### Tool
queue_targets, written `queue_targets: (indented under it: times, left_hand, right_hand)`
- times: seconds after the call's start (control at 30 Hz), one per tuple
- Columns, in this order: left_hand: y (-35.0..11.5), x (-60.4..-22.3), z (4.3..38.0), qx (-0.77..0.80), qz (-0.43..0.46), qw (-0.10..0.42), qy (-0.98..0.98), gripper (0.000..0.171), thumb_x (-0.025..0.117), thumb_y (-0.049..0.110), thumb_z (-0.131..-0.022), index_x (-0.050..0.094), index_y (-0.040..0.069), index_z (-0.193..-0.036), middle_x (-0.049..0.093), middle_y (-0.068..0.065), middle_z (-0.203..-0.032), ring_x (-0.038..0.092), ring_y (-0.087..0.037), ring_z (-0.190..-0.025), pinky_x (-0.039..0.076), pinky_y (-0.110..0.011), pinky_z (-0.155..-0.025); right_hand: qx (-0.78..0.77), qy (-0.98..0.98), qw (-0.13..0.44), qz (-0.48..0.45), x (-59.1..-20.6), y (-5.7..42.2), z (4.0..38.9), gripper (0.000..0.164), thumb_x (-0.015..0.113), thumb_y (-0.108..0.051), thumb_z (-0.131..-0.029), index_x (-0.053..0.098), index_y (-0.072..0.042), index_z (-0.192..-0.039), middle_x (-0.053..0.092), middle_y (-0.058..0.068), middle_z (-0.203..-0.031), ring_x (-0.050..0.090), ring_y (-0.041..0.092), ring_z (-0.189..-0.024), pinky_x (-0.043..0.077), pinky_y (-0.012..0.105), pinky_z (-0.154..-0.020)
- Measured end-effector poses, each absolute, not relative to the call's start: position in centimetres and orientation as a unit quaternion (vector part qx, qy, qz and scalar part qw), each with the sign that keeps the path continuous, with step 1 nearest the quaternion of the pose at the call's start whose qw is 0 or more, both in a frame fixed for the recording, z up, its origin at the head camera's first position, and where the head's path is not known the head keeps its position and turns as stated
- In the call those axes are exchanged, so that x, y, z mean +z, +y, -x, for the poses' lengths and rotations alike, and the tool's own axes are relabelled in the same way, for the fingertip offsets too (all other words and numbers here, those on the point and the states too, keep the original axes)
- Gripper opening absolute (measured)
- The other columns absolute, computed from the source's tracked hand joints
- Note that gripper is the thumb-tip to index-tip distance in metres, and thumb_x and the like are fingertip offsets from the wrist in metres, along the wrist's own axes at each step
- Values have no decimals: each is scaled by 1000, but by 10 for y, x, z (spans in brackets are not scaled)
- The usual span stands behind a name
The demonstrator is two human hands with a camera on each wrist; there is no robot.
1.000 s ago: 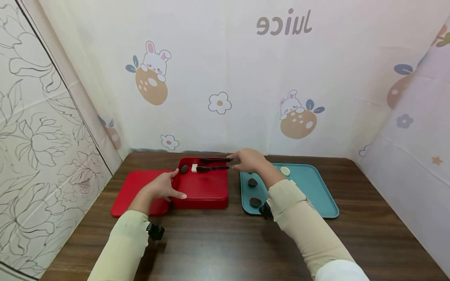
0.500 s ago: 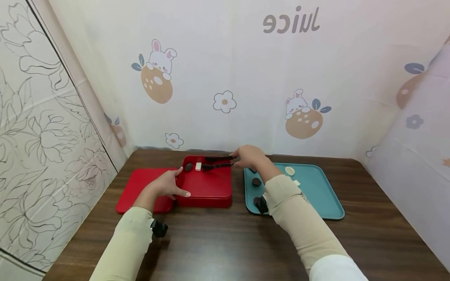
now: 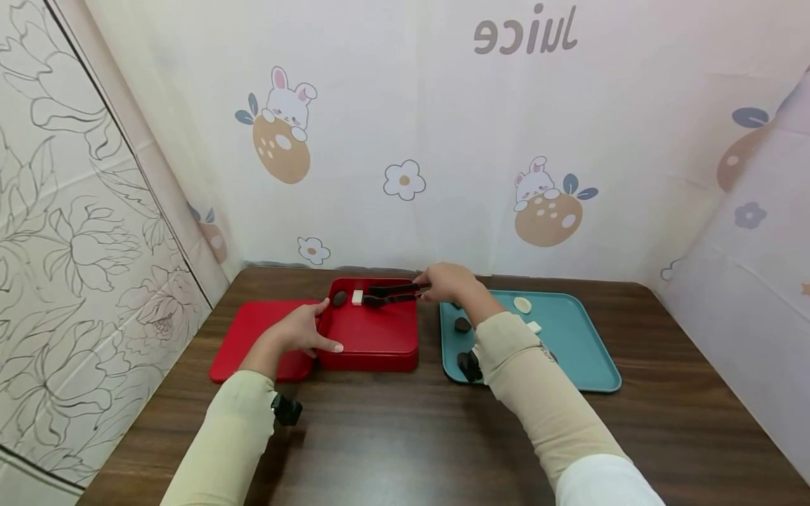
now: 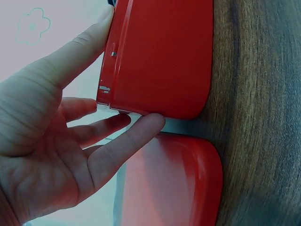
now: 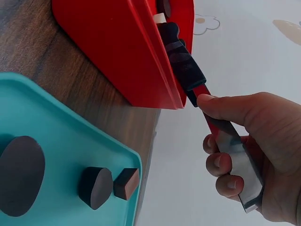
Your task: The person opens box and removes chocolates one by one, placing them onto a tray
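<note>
At the near left corner of a red box (image 3: 373, 334), my left hand (image 3: 294, 334) holds it, thumb on the front rim and fingers against the left side. In the left wrist view, the fingertips (image 4: 154, 121) lie at the box's outer corner. My right hand (image 3: 448, 281) grips metal tongs (image 5: 240, 172) with black tips, reaching in over the box's right side. The tongs' arms are apart, and their tips stand just right of a small white block (image 3: 357, 297). Left of this block sits a dark brown oval piece (image 3: 339, 299) inside the box.
A teal tray (image 3: 588, 358) stands to the right, partly under my right forearm. On it are several dark brown pieces (image 3: 463, 325), a cream oval piece (image 3: 522, 305) and a white block (image 3: 534, 327). A flat red lid-like piece (image 3: 249, 337) lies left of the box.
The head view has shifted slightly. The tongs' two arms are a little closer together than before, still beside the white block. My left hand has stayed on the box.
</note>
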State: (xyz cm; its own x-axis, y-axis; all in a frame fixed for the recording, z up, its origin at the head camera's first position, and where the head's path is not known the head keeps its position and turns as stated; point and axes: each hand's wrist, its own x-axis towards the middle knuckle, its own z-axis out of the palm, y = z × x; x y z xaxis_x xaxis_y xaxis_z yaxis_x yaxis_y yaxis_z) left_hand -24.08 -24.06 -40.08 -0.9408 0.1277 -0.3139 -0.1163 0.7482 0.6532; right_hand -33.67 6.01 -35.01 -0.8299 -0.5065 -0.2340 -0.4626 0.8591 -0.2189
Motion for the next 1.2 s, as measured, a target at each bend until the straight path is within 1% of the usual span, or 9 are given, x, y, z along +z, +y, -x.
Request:
queue_targets:
  times: [0.13, 0.23, 0.4, 0.57, 0.67, 0.83, 0.9, 1.07, 1.2]
  left_hand:
    - [-241, -400, 240, 355, -4, 172, 919, 110, 88, 28, -71, 20, 7, -156, 33, -25, -149, 59, -30, -99, 59, -37, -67]
    - [-241, -400, 240, 354, -5, 172, 919, 110, 88, 28, -71, 20, 8, -156, 33, -25, -149, 60, -29, -96, 59, -37, -67]
    - [-241, -401, 240, 354, -4, 172, 920, 110, 88, 28, -71, 20, 8, -156, 33, -25, -149, 62, -27, -91, 59, -36, -67]
    - [-241, -401, 240, 356, -3, 172, 919, 109, 88, 28, -72, 21, 9, -156, 33, -25, -149, 62, -26, -91, 59, -36, -67]
    - [-241, -402, 239, 362, -1, 173, 916, 110, 88, 28, -72, 20, 9, -156, 33, -25, -148, 62, -27, -92, 59, -36, -67]
    - [-241, -402, 238, 369, 3, 178, 912, 111, 88, 28, -72, 19, 9, -156, 34, -25, -147, 62, -27, -92, 59, -37, -68]
    - [-240, -402, 238, 368, 4, 177, 913, 111, 88, 29, -72, 19, 9, -156, 34, -25, -146, 62, -28, -93, 59, -37, -67]
    - [-241, -402, 237, 371, 6, 174, 912, 110, 88, 28, -72, 20, 9, -156, 35, -24, -146, 61, -29, -96, 59, -37, -67]
    - [-241, -402, 237, 372, 5, 174, 912, 111, 88, 29, -71, 20, 9, -156, 35, -24, -146, 61, -29, -95, 59, -37, -68]
  right_hand:
    - [-65, 952, 137, 265, -350, 61, 334, 41, 64, -25, -95, 61, -20, -136, 60, 6, -133, 58, 21, -108, 52, 38, -83]
    - [-54, 951, 128, 275, -350, 63, 332, 41, 64, -24, -95, 61, -21, -135, 61, 7, -132, 58, 20, -101, 52, 34, -72]
    - [-47, 950, 118, 286, -349, 67, 328, 41, 63, -22, -95, 60, -21, -136, 64, 7, -126, 56, 18, -82, 43, 28, -55]
    - [-59, 949, 110, 289, -351, 74, 325, 41, 62, -20, -96, 60, -21, -136, 64, 6, -127, 50, 17, -65, 35, 25, -48]
    - [-62, 950, 98, 292, -353, 79, 322, 41, 63, -20, -95, 60, -21, -136, 63, 5, -128, 54, 16, -69, 35, 25, -46]
    - [-61, 948, 83, 300, -352, 87, 317, 41, 64, -22, -95, 60, -20, -136, 64, 5, -128, 61, 16, -86, 37, 25, -46]
    - [-66, 947, 79, 303, -351, 90, 314, 41, 65, -22, -95, 60, -19, -136, 65, 6, -126, 61, 17, -84, 36, 25, -45]
    - [-81, 946, 63, 306, -350, 99, 305, 40, 64, -22, -95, 62, -20, -134, 70, 3, -111, 54, 13, -68, 32, 24, -44]
    - [-89, 944, 55, 312, -348, 107, 296, 40, 63, -21, -96, 61, -18, -135, 68, -1, -80, 48, 12, -56, 28, 25, -43]
